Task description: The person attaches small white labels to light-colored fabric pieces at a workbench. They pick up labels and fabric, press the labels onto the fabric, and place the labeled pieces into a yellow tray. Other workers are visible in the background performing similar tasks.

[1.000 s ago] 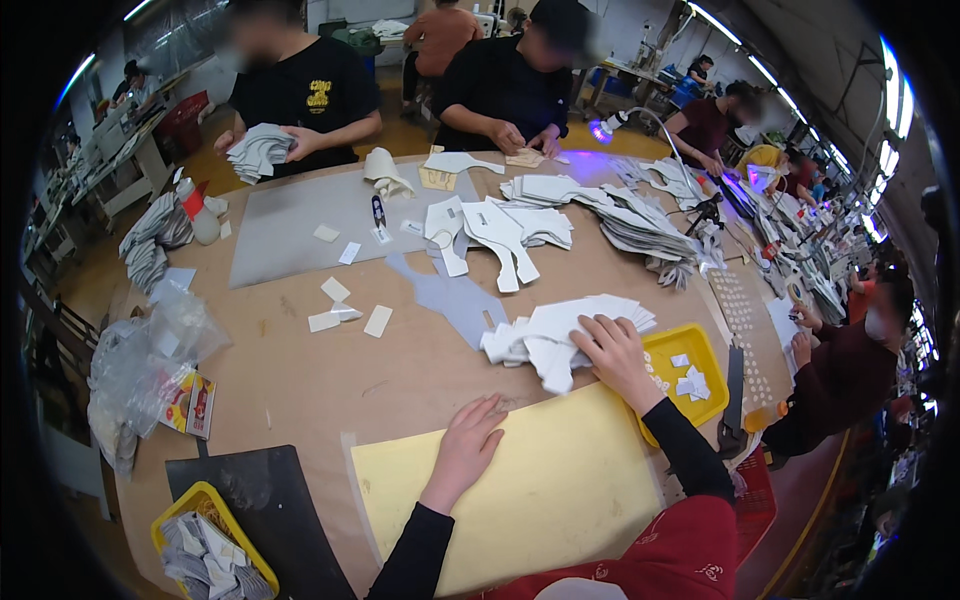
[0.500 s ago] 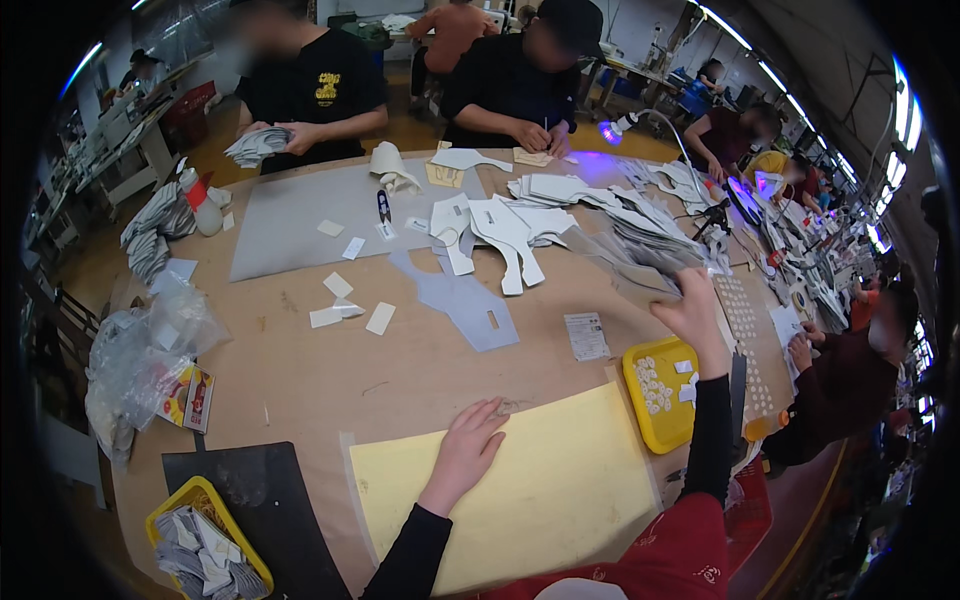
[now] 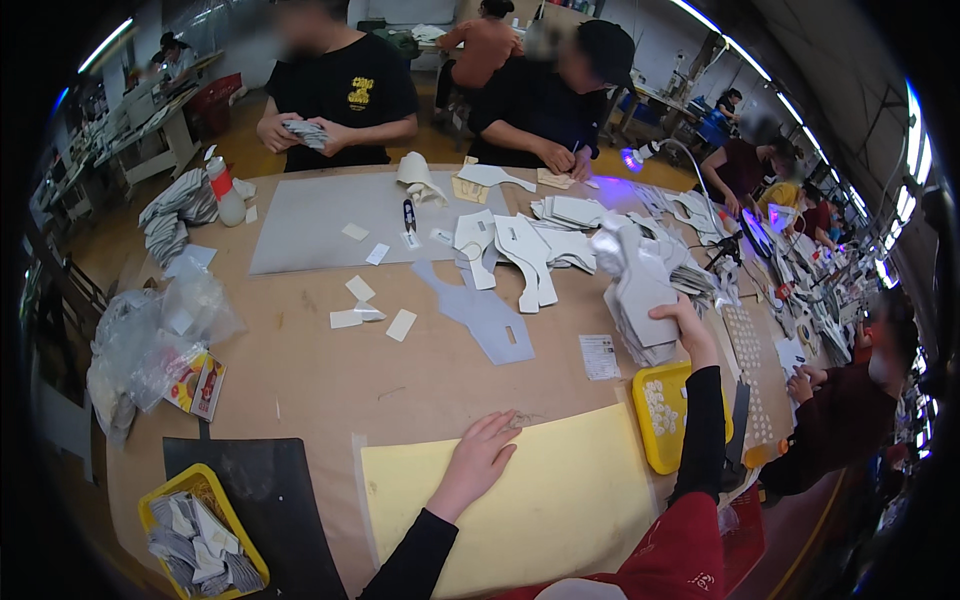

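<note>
My right hand (image 3: 684,326) is closed round the near right edge of a stack of white and grey cut pieces (image 3: 637,285). The stack is tilted up, its pale faces toward me, above the right side of the table. My left hand (image 3: 478,462) lies flat with fingers stretched on a yellow sheet (image 3: 570,490) taped to the table, and holds nothing. A small dark smudge shows at its fingertips. Just below the held stack is a yellow tray (image 3: 672,455) of small pale round pieces. Left of the stack lie more white cut pieces (image 3: 520,260) and a translucent grey template (image 3: 478,318).
A yellow basket (image 3: 262,570) of grey-white scraps stands at lower left by a black mat (image 3: 285,500). Plastic bags (image 3: 160,335), a spray bottle (image 3: 228,200) and a grey sheet (image 3: 300,235) sit farther off. Two co-workers face me across the table; a lit lamp (image 3: 635,158) stands at back right.
My right hand has swung the stack from a blurred, flat slant to a tilted-up position, slightly nearer me. The left hand stays on the yellow sheet. The whole view has shifted slightly.
</note>
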Demonstrator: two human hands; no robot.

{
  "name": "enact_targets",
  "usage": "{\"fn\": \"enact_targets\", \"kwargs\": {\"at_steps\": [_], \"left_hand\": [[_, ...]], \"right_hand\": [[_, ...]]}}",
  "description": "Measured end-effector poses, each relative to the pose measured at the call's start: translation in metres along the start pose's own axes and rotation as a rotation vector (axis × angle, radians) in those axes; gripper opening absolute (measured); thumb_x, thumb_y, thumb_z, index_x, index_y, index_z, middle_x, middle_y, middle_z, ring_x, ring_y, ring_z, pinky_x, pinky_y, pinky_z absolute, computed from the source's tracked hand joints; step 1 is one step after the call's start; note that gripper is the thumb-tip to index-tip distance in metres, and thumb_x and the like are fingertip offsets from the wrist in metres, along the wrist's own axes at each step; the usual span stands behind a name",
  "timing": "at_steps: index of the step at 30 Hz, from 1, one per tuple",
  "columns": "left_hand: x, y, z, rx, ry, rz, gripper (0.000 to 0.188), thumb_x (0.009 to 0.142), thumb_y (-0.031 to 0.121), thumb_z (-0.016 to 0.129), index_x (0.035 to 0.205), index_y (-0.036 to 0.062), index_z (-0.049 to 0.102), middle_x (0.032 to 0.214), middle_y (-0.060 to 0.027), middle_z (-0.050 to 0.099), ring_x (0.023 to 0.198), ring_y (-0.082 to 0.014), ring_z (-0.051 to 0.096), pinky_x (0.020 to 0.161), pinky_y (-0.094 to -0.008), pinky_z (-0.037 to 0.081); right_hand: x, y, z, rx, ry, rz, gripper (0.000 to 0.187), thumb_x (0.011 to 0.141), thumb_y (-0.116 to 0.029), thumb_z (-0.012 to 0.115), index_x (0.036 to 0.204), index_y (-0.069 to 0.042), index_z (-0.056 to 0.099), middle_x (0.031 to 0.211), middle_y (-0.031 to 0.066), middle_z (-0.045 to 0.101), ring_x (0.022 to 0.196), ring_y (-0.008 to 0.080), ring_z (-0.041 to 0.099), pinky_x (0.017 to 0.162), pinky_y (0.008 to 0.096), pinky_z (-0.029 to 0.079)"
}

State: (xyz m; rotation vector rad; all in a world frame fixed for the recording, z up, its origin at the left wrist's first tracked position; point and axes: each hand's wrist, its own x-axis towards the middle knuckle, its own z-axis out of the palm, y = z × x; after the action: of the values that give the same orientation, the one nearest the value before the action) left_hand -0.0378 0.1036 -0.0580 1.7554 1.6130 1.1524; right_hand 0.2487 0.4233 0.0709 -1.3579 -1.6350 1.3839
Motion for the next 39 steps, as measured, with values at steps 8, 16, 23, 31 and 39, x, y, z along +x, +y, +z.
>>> {"fn": "enact_targets", "kwargs": {"at_steps": [8,16,23,31,39], "left_hand": [[-0.001,-0.001,0.001,-0.025,0.008,0.002,0.030,0.091,0.014,0.065,0.120,0.0058,0.068,0.142,-0.0081,0.056,0.133,-0.0302,0.047,0.110,-0.0401,0.041],[-0.001,0.000,0.001,-0.041,0.008,-0.002,0.030,0.092,0.013,0.064,0.121,0.0062,0.068,0.142,-0.0087,0.056,0.134,-0.0299,0.047,0.110,-0.0400,0.040],[0.000,0.000,0.000,-0.040,-0.001,0.002,0.030,0.092,0.013,0.064,0.121,0.0062,0.068,0.143,-0.0081,0.055,0.133,-0.0308,0.047,0.110,-0.0399,0.040],[-0.002,-0.001,0.003,-0.056,0.037,0.031,0.028,0.092,0.012,0.063,0.118,0.0060,0.068,0.144,-0.0077,0.054,0.132,-0.0312,0.048,0.109,-0.0401,0.042],[-0.003,-0.001,0.005,-0.066,0.052,0.022,0.028,0.091,0.011,0.062,0.118,0.0056,0.068,0.143,-0.0079,0.055,0.131,-0.0309,0.049,0.109,-0.0400,0.042]], "right_hand": [[0.030,0.048,0.019,-0.594,0.192,0.081,0.126,0.063,-0.039,0.090,0.157,-0.002,0.016,0.149,0.0284,0.036,0.135,0.0369,0.044,0.113,0.0401,0.034],[0.043,0.014,0.097,-0.889,0.236,-0.596,0.085,0.076,-0.028,0.082,0.149,-0.016,0.041,0.144,0.0278,0.041,0.131,0.0475,0.040,0.109,0.0504,0.037],[0.059,-0.006,0.224,-1.090,0.251,-0.673,0.072,0.079,-0.026,0.076,0.145,-0.015,0.048,0.147,0.0267,0.043,0.132,0.0434,0.045,0.106,0.0499,0.041],[0.120,-0.027,0.186,-0.895,0.238,-0.524,0.032,0.083,-0.003,0.055,0.110,-0.007,0.073,0.095,0.0228,0.071,0.093,0.0408,0.068,0.085,0.0492,0.053],[0.128,-0.036,0.150,-0.706,0.417,-0.796,0.033,0.085,0.005,0.051,0.108,-0.004,0.072,0.104,0.0195,0.072,0.098,0.0380,0.068,0.090,0.0438,0.053]]}}
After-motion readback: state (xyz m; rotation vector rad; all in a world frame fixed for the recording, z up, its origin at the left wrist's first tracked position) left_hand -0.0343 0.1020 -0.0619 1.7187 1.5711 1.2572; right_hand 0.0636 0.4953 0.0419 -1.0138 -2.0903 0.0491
